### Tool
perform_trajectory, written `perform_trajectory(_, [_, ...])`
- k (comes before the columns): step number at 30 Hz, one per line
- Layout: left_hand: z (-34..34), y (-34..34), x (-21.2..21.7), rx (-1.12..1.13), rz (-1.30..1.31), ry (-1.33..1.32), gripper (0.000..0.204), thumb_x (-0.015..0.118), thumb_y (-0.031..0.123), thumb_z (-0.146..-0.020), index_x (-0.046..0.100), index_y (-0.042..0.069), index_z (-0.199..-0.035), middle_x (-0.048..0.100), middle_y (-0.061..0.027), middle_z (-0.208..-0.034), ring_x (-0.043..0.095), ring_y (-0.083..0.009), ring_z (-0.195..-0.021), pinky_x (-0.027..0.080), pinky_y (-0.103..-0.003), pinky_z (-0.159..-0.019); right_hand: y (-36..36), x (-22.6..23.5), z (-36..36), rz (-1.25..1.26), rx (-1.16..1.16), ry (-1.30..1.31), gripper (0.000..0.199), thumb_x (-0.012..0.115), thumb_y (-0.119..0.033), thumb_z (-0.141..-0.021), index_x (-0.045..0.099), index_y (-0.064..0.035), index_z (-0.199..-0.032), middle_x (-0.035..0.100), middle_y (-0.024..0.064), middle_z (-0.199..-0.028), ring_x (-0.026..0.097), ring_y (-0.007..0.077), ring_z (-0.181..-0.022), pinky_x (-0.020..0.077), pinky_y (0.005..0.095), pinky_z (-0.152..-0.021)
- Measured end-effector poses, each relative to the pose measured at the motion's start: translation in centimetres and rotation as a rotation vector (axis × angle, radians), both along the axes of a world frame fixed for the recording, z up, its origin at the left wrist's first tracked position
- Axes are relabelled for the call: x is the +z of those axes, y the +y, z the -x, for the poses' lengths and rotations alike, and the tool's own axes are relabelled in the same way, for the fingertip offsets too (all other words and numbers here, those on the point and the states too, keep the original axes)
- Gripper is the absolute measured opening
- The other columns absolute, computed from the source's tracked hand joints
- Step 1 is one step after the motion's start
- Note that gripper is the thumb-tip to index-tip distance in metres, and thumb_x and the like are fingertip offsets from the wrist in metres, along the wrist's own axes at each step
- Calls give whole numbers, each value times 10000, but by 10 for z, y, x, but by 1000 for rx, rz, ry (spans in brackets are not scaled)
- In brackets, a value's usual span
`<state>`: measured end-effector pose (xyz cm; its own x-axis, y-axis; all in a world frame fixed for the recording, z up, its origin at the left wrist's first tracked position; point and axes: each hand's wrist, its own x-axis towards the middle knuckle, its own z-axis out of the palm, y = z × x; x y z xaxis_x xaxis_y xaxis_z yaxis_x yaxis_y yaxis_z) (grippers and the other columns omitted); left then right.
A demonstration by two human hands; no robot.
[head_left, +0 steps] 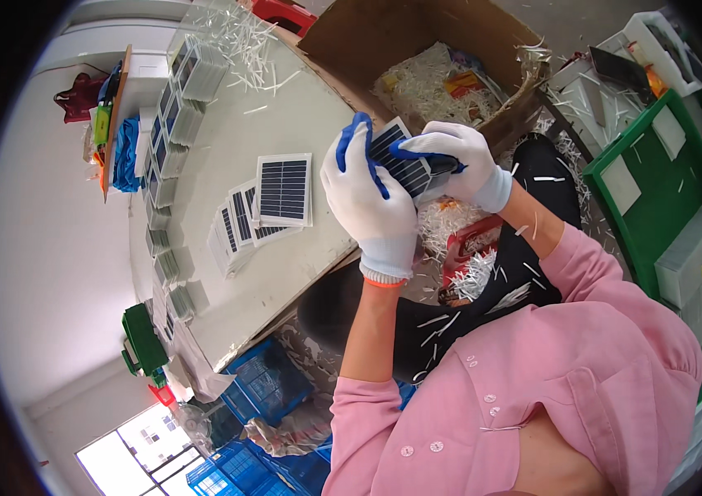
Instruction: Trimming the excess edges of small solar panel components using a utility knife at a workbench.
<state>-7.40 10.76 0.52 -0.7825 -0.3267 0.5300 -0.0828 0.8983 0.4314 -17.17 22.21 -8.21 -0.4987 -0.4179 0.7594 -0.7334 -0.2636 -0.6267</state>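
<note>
A small solar panel, with dark cells, white lines and a pale border, is tilted between my hands just off the table's edge. My left hand, in a white glove with blue-coated fingers, grips its left side. On the right, my right hand wears a matching glove and is closed at the panel's other side, one blue fingertip pressed over its face. Whether anything else sits in that palm is hidden. A loose pile of similar panels lies on the table, left of my left hand.
Stacks of panels line the table's far left edge. White strips are heaped at the back. An open cardboard box holds more strips. Blue crates stand below the table; a green tray is at right.
</note>
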Motion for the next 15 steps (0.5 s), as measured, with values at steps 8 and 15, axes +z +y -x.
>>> perform_trajectory(8, [-57,-11,-7,-142,26,13,469,528,-123,-761,619,-42,-1214,597,-210,-1293,547,-380,-1225,401,-444,-1071,176,11,33,-338,-282,-585,274,745,-10,-822,713,-4,-1095,721,42,-914,648,67,-799,527,241,-699])
perform_trajectory(15, [-46,-113,31,72,289,-304,658,762,142,-816,496,41,-1409,495,-194,-1434,472,-385,-1297,345,-450,-1108,350,-8,75,-946,-261,-1182,197,773,-139,-749,649,-6,-825,653,66,-663,593,127,-490,468,292,-395])
